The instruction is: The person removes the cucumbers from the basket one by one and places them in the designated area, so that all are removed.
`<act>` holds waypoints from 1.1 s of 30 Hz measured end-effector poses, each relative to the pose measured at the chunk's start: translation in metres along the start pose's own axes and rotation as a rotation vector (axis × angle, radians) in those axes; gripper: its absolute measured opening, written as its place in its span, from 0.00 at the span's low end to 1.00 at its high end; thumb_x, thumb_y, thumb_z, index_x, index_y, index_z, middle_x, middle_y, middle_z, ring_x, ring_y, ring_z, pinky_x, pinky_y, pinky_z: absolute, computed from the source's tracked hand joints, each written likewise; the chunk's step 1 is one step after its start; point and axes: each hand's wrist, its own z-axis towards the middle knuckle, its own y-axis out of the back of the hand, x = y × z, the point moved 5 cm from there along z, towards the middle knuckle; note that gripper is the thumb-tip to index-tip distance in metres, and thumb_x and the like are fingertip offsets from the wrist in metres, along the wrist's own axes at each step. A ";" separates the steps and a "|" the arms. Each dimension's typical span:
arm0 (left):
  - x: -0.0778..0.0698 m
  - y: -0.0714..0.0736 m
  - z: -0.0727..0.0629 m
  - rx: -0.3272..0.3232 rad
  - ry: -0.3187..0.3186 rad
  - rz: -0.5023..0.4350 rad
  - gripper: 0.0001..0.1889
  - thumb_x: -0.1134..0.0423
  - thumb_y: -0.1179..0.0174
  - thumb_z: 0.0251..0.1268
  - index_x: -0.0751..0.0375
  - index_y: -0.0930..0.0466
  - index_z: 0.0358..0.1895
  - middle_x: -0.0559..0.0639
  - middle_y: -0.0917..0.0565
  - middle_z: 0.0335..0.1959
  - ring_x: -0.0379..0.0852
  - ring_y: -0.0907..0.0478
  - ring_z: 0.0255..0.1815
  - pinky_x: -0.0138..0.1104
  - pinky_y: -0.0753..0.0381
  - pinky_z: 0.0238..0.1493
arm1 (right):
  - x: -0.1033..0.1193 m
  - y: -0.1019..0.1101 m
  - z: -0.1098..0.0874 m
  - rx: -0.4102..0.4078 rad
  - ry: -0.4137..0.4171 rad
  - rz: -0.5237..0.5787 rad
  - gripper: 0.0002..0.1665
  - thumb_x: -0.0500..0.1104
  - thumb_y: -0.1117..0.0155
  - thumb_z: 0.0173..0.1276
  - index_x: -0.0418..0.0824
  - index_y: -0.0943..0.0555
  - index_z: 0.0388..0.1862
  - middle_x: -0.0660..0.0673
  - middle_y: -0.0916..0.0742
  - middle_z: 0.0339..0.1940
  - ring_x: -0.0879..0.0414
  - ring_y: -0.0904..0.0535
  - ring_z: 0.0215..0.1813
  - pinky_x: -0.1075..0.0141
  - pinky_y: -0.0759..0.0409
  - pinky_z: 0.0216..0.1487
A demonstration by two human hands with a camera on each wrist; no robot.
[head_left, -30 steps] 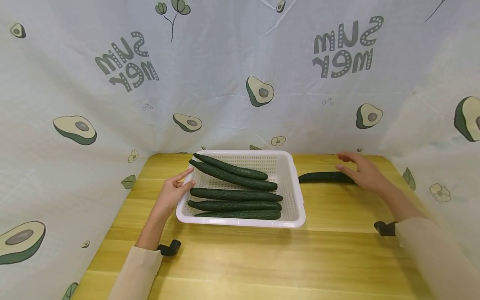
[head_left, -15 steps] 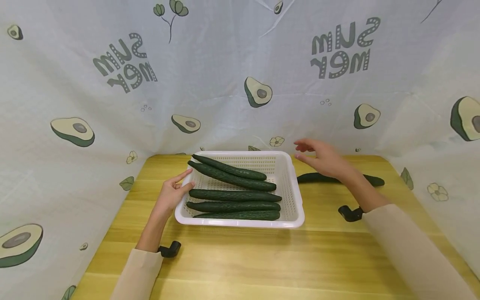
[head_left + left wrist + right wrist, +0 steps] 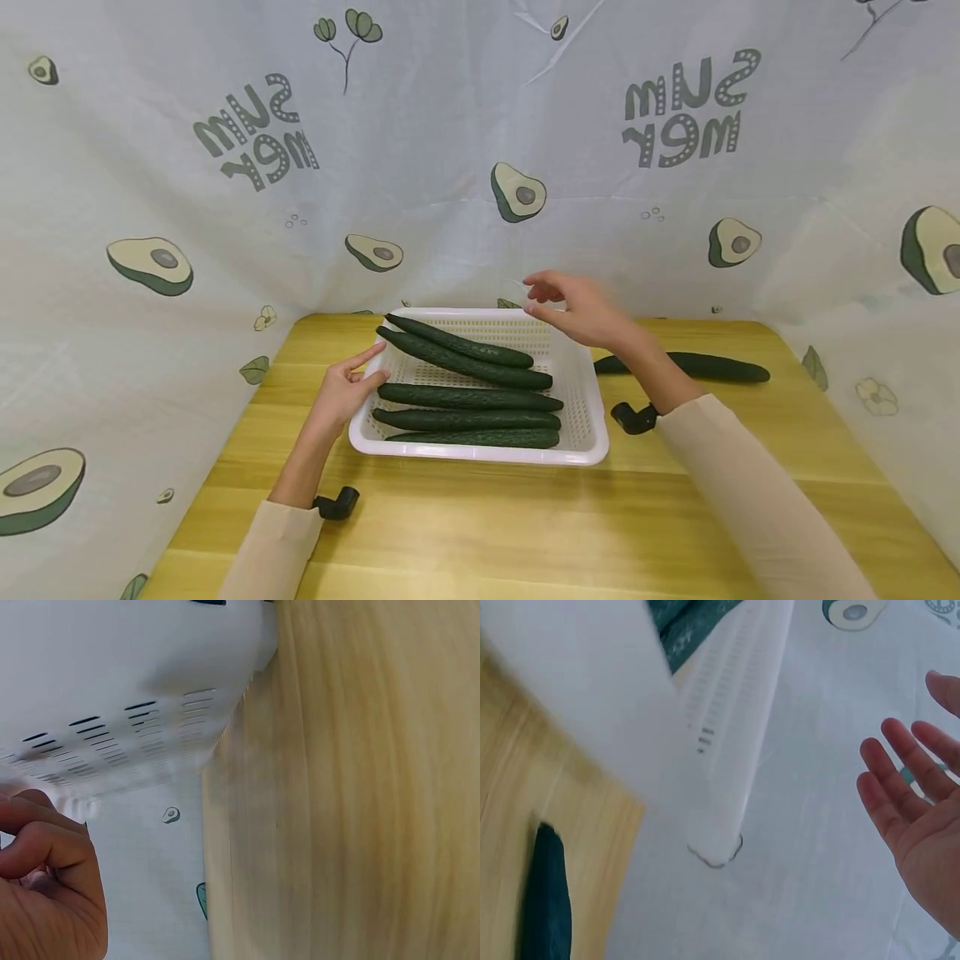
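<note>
A white plastic basket point(image 3: 480, 452) stands on the table, with several long dark green cucumbers point(image 3: 468, 397) lying crosswise in it. My left hand point(image 3: 341, 396) holds the basket's left rim, thumb on top; in the left wrist view its fingers point(image 3: 49, 847) are bent beside the slotted wall. Above the basket's far right corner hovers my right hand point(image 3: 588, 315), holding nothing. Its fingers are spread loosely in the right wrist view. A single cucumber point(image 3: 720, 367) lies on the table right of the basket, partly hidden behind my right forearm.
The yellow wood-grain table point(image 3: 465, 525) extends in front of the basket and to both sides. A white curtain point(image 3: 450, 150) with avocado prints hangs close behind the table and along its sides. Each wrist carries a black camera mount point(image 3: 633, 418).
My right hand has moved left, from over the lone cucumber to above the basket's far right corner, uncovering that cucumber's right end. The left hand and the basket stay in place.
</note>
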 end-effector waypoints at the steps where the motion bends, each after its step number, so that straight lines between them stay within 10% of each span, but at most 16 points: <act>1: 0.000 0.000 0.000 -0.001 0.000 -0.001 0.31 0.59 0.33 0.71 0.43 0.28 0.76 0.54 0.11 0.23 0.51 0.11 0.28 0.38 0.12 0.30 | 0.002 -0.003 0.003 0.008 0.005 0.005 0.32 0.53 0.39 0.79 0.41 0.29 0.75 0.39 0.16 0.62 0.41 0.20 0.64 0.41 0.24 0.68; 33: 0.003 -0.003 -0.001 -0.047 -0.033 0.017 0.28 0.61 0.35 0.72 0.43 0.26 0.74 0.51 0.12 0.21 0.42 0.17 0.19 0.35 0.15 0.25 | -0.006 -0.106 0.039 0.294 0.007 -0.038 0.29 0.52 0.35 0.76 0.38 0.23 0.68 0.39 0.15 0.62 0.43 0.19 0.63 0.49 0.20 0.64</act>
